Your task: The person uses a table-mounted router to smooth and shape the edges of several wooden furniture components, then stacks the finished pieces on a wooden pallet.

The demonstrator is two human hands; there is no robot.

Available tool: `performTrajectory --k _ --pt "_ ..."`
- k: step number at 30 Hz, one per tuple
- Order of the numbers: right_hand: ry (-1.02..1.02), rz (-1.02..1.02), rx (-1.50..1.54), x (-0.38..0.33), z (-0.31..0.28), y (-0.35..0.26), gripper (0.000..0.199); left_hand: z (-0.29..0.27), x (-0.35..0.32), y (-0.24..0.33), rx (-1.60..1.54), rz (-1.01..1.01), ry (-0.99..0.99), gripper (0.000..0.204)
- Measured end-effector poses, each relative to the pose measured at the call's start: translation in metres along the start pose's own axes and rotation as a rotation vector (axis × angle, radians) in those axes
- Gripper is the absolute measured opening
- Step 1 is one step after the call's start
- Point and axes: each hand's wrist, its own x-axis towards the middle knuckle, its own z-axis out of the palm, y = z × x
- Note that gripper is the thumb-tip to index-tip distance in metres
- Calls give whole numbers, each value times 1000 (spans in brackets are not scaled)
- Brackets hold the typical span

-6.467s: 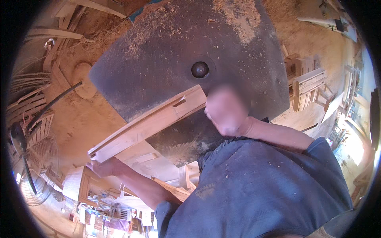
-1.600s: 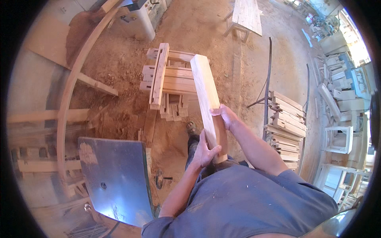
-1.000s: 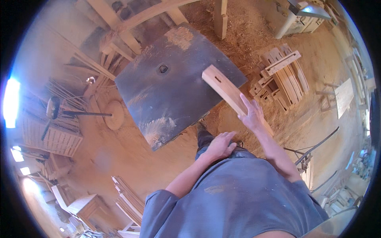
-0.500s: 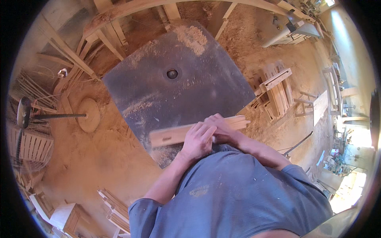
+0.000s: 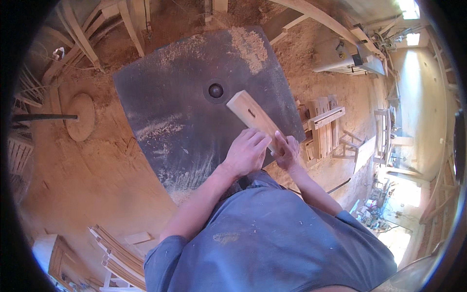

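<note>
A short wooden rail (image 5: 260, 119) with a small slot cut near its far end lies slanted over a dark machine table (image 5: 165, 97). Its far end points toward a round hole with a dark spindle (image 5: 215, 90) in the table's middle, a little way off. My right hand (image 5: 288, 152) is closed round the near end of the rail, thumb along its top. My left hand (image 5: 247, 152) has its fingers curled against the rail's left edge; its fingertips are partly hidden. The near end of the rail is covered by my hands.
Sawdust (image 5: 249, 48) is heaped on the table's far corner and streaked along its left side. Stacked wooden pieces (image 5: 323, 121) stand right of the table. Long curved boards (image 5: 116, 258) lie at lower left, and a round base with a pole (image 5: 80, 118) stands left.
The rail has turned from lying crosswise along the table's near edge to pointing away from me, toward the spindle. My right hand has shifted to its near end. The view has shifted slightly.
</note>
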Motion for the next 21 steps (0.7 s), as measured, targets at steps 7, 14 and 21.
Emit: performTrajectory --k 7,14,21 --pt "-56 -23 -17 16 -6 -16 93 37 61 -73 213 13 -178 16" --pt "-30 96 90 36 0 -26 98 50 84 -110 242 -11 -126 15" --pt "-40 133 83 55 4 -36 95 42 96 -127 184 -24 -75 13"
